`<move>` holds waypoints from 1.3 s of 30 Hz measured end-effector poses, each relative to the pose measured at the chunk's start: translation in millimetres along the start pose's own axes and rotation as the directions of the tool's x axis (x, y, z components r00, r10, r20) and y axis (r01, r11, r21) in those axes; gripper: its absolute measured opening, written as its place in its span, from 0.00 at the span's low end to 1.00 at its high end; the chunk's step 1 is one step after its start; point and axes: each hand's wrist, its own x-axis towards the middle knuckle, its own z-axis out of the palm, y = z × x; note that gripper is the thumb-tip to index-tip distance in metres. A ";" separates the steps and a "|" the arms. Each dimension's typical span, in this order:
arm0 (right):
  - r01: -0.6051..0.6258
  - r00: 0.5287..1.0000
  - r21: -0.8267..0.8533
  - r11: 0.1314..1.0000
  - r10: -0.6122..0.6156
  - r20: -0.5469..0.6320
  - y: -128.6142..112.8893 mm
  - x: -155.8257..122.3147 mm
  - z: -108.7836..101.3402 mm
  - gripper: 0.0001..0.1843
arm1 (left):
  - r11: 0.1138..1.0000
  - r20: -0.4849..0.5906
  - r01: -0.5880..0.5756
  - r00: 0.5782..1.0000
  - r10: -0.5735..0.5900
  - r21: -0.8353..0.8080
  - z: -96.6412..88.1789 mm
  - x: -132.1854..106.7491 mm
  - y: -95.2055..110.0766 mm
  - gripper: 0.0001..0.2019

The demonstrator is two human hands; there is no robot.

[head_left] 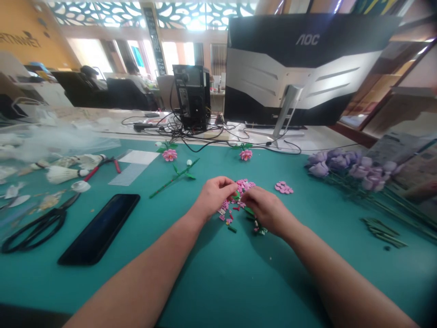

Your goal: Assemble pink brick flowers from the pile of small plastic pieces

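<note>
A pile of small pink building-block pieces (245,183) lies on the green mat (211,273), with red, green and white bits among them. My left hand (215,195) is over the pile's left side, its fingertips pinched together; what they hold is too small to make out. Opposite it, my right hand (264,208) is closed at the pile's right edge, fingers curled down and partly hidden. Green leaf pieces with small white parts (258,228) show just under it. A short dark green piece (232,229) lies in front of the pile.
Pink block flowers (170,155) and a green stem (174,178) lie behind my hands; round pink pieces (283,187) are to the right. Scissors (41,223), a phone (100,230), pliers (102,167) and shuttlecocks (64,173) are left. Purple flowers (351,166) and green stems (384,231) lie right.
</note>
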 end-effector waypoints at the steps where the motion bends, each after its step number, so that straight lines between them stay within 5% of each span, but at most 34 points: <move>1: -0.020 0.999 0.043 0.999 0.022 -0.042 1.3 0.6 -2.0 0.07 | 1.000 0.007 0.011 1.000 -0.011 -0.019 0.5 -0.2 0.2 0.11; 5: -0.163 0.971 0.204 0.965 0.194 -0.140 2.7 3.5 -3.3 0.04 | 0.991 0.033 0.066 0.997 -0.063 -0.114 4.3 -2.1 1.6 0.11; 12: -0.247 0.933 0.622 0.743 0.356 -0.054 -2.2 7.9 -3.7 0.10 | 0.977 0.060 0.117 0.992 -0.108 -0.177 9.5 -5.6 4.0 0.10; 19: -0.243 0.927 0.638 0.731 0.368 -0.069 -5.2 6.6 -7.2 0.08 | 0.974 0.068 0.122 0.991 -0.111 -0.190 9.6 -5.9 4.8 0.11; 28: -0.246 0.918 0.775 0.582 0.396 -0.006 -9.4 5.9 -4.7 0.15 | 0.975 0.090 0.099 0.993 -0.082 -0.197 11.5 -6.7 2.0 0.11; 39: -0.300 0.898 0.662 0.687 0.437 -0.047 -7.3 6.1 -2.5 0.11 | 0.973 0.086 0.079 0.994 -0.061 -0.216 12.0 -6.0 -3.1 0.09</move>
